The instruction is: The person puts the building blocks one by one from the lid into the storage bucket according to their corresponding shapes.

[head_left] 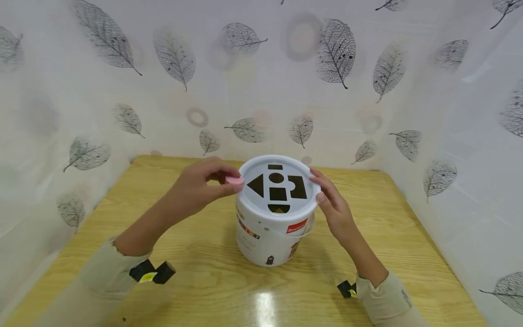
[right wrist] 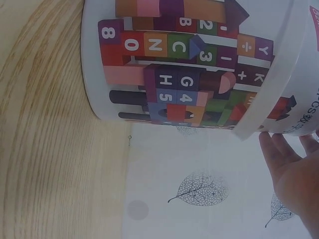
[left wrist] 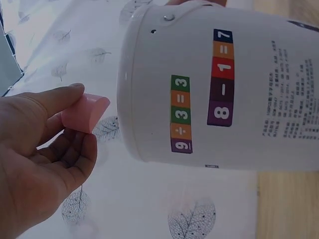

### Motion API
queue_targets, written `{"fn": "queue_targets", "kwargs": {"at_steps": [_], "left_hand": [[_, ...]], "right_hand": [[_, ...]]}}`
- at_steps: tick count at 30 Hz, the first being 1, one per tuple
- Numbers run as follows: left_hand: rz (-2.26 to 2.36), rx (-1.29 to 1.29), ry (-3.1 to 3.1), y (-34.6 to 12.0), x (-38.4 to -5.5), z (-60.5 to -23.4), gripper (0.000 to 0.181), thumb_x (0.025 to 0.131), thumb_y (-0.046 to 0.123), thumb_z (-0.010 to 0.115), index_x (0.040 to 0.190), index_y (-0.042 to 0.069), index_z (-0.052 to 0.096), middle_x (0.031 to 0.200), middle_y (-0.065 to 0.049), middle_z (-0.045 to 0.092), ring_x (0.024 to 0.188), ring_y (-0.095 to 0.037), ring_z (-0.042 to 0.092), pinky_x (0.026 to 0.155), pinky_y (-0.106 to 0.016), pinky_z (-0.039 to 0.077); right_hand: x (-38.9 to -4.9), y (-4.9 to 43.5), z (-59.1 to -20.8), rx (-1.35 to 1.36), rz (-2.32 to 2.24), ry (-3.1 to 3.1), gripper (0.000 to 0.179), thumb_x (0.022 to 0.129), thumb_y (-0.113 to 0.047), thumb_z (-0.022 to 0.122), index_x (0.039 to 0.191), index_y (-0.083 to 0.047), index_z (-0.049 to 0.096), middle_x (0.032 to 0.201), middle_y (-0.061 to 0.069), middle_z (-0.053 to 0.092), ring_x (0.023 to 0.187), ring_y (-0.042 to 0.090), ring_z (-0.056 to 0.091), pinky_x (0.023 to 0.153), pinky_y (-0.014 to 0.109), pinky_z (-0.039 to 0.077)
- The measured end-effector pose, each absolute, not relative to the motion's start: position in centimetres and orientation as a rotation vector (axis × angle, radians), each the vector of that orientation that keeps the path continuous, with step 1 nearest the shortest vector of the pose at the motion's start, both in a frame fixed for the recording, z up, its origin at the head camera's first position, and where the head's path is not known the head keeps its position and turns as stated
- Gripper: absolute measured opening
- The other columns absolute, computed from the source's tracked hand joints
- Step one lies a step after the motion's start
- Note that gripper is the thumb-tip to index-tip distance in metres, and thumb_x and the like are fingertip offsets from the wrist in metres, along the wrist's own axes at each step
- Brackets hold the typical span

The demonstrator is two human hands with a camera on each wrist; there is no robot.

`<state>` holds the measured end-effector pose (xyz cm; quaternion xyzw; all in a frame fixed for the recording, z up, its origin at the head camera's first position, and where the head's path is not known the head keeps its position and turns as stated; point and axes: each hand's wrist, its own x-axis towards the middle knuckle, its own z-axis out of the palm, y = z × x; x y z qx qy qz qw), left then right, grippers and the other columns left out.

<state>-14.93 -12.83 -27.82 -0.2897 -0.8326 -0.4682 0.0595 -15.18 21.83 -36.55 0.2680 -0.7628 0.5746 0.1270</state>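
Observation:
In the head view my left hand is at the left rim of a white bucket. It pinches a pink half-round block between thumb and fingers. The left wrist view shows the block's curved side and flat end, a short way off the bucket's lid edge. Dark cut-outs mark the white lid: a triangle, a circle, an arch, a half circle and rectangles. On the opposite side, my right hand rests its fairly straight fingers and thumb on the lid's rim.
The bucket stands on a yellow wood-grain table. Its thin white handle hangs down on the right side. Behind and at both sides rises a pale covering printed with grey leaves.

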Motion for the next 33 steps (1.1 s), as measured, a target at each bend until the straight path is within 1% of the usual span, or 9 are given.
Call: {"fn": "queue_targets", "kwargs": {"at_steps": [5, 8, 15, 23, 27, 33], "left_hand": [[-1.400, -0.959, -2.519, -11.1, -15.1, -27.3, 0.026, 0.089, 0.029, 0.079, 0.112, 0.017, 0.073, 0.104, 0.003, 0.065, 0.097, -0.012, 0.061, 0.090, -0.029, 0.056], [-1.380, -1.007, -2.541, -10.1, -15.1, -27.1, 0.022, 0.091, 0.029, 0.077, 0.109, 0.019, 0.074, 0.103, 0.003, 0.063, 0.098, -0.011, 0.060, 0.090, -0.029, 0.056], [-1.349, -1.143, -2.551, -8.3, -15.1, -26.9, 0.013, 0.092, 0.022, 0.076, 0.103, 0.017, 0.073, 0.097, 0.005, 0.065, 0.094, -0.011, 0.059, 0.086, -0.029, 0.055], [-1.355, -1.204, -2.606, -6.4, -15.0, -27.1, 0.016, 0.092, 0.026, 0.076, 0.105, 0.019, 0.070, 0.098, 0.008, 0.064, 0.090, -0.012, 0.058, 0.080, -0.029, 0.053], [-1.394, -1.251, -2.620, -5.6, -15.3, -27.1, 0.013, 0.092, 0.029, 0.076, 0.102, 0.021, 0.071, 0.096, 0.007, 0.065, 0.088, -0.013, 0.058, 0.079, -0.031, 0.053], [-1.363, -1.270, -2.658, -5.0, -15.3, -26.9, 0.010, 0.093, 0.026, 0.075, 0.100, 0.019, 0.071, 0.097, 0.007, 0.065, 0.089, -0.012, 0.059, 0.081, -0.030, 0.053]], "right_hand": [[-15.1, 21.9, -36.5, 0.774, 1.677, -2.221, 0.041, 0.108, -0.013, 0.041, 0.147, -0.005, 0.047, 0.164, 0.003, 0.033, 0.151, 0.012, 0.030, 0.115, 0.018, 0.034], [-15.0, 21.9, -36.4, 0.778, 1.687, -2.220, 0.041, 0.108, -0.013, 0.041, 0.147, -0.004, 0.046, 0.164, 0.003, 0.032, 0.151, 0.013, 0.029, 0.116, 0.018, 0.034], [-15.0, 21.9, -36.5, 0.781, 1.693, -2.216, 0.041, 0.108, -0.013, 0.041, 0.147, -0.004, 0.046, 0.164, 0.003, 0.032, 0.151, 0.012, 0.031, 0.115, 0.018, 0.035], [-15.0, 21.8, -36.6, 0.777, 1.683, -2.229, 0.041, 0.109, -0.015, 0.040, 0.148, -0.007, 0.046, 0.164, 0.002, 0.032, 0.151, 0.013, 0.030, 0.115, 0.018, 0.035], [-15.2, 21.9, -36.7, 0.779, 1.660, -2.234, 0.041, 0.109, -0.015, 0.040, 0.149, -0.009, 0.046, 0.164, 0.000, 0.031, 0.152, 0.014, 0.028, 0.116, 0.018, 0.033], [-15.4, 22.0, -36.8, 0.794, 1.660, -2.230, 0.041, 0.109, -0.014, 0.039, 0.149, -0.008, 0.045, 0.164, 0.000, 0.031, 0.152, 0.014, 0.028, 0.116, 0.019, 0.033]]}}
